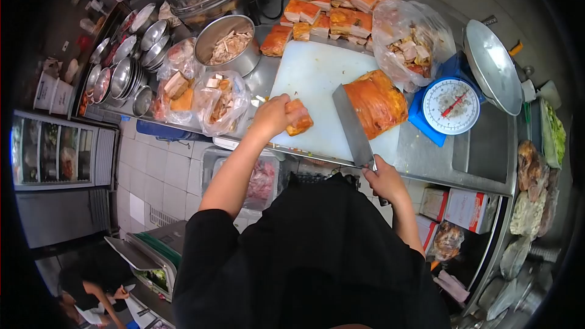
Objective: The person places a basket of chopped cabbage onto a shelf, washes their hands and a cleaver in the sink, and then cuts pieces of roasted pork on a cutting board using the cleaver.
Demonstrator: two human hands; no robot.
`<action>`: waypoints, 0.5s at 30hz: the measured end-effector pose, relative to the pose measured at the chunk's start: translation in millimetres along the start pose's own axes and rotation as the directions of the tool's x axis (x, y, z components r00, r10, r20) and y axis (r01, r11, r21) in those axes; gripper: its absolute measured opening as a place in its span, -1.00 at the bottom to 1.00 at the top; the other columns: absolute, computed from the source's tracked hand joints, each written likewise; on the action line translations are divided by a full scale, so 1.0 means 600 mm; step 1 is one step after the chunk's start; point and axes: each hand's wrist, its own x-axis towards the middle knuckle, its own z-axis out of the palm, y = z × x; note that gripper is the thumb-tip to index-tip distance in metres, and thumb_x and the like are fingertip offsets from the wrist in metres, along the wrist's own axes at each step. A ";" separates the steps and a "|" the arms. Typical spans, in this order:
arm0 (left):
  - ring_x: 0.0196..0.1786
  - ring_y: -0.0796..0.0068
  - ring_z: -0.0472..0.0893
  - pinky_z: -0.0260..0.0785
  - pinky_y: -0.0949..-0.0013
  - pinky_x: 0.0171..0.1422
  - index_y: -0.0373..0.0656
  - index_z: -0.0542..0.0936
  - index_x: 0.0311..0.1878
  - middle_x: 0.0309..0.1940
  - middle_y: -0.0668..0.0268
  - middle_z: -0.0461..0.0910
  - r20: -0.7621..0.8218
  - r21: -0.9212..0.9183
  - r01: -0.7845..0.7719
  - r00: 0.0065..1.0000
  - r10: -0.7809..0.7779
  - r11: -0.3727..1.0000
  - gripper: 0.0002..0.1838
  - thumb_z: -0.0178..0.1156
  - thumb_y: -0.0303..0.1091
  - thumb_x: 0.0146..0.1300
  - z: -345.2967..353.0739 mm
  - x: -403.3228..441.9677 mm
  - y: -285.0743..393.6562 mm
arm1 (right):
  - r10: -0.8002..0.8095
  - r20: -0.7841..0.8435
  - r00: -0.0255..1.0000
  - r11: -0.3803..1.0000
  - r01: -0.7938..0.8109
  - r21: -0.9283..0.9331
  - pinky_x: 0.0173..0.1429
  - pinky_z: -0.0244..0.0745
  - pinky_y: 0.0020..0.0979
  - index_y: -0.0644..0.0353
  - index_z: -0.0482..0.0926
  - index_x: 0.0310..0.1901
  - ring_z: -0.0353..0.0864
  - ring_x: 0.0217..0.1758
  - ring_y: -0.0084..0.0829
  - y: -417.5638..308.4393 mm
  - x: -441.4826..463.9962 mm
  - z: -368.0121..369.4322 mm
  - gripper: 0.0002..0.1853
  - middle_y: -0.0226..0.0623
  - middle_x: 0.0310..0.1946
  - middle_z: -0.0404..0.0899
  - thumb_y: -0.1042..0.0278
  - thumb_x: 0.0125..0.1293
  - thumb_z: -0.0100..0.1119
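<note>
My left hand (pixel 275 116) grips a small cut piece of roast pork (pixel 299 123) near the left edge of the white cutting board (pixel 311 73). In my right hand (pixel 386 178) is the handle of a cleaver (pixel 353 123), its broad blade lying along the left side of a large slab of roast pork (pixel 376 103). Whether the edge touches the slab I cannot tell. The slab has an orange-brown skin and rests on the board's right part. Small crumbs dot the board.
Stacked pork blocks (pixel 350 21) line the back. A bag of scraps (pixel 414 49) and a blue scale (pixel 451 106) stand right. Left are a metal pot (pixel 228 45) of meat, filled plastic bags (pixel 220 103) and steel bowls (pixel 125 76). Another person (pixel 91 289) is at lower left.
</note>
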 end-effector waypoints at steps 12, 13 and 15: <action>-0.06 -0.08 0.68 0.49 0.01 0.08 -0.27 0.52 -0.02 -0.17 -0.08 0.69 -0.199 -0.075 0.323 0.922 -0.331 0.943 -0.51 0.13 0.07 0.46 0.061 -0.013 0.030 | -0.104 0.088 0.991 0.995 0.104 0.011 0.03 0.53 0.06 0.27 0.46 0.01 0.68 -0.12 0.21 0.024 0.015 -0.037 -0.65 0.20 -0.25 0.68 0.14 0.41 0.12; -0.06 -0.08 0.68 0.49 0.01 0.08 -0.27 0.52 -0.02 -0.17 -0.08 0.69 -0.195 -0.064 0.325 0.923 -0.332 0.943 -0.51 0.13 0.07 0.46 0.064 -0.010 0.034 | -0.099 0.109 0.989 0.995 0.098 0.008 0.03 0.52 0.07 0.27 0.46 0.00 0.68 -0.12 0.23 0.027 0.017 -0.040 -0.65 0.21 -0.25 0.68 0.14 0.42 0.12; -0.07 -0.03 0.64 0.46 0.03 0.08 -0.24 0.58 -0.11 -0.18 0.01 0.67 -0.538 0.157 -0.053 0.833 0.131 0.986 -0.69 0.16 -0.13 0.44 0.070 -0.004 0.044 | -0.120 0.110 0.987 0.993 0.119 0.010 0.04 0.52 0.09 0.27 0.46 -0.01 0.67 -0.12 0.24 0.040 0.026 -0.039 -0.65 0.23 -0.25 0.67 0.13 0.42 0.12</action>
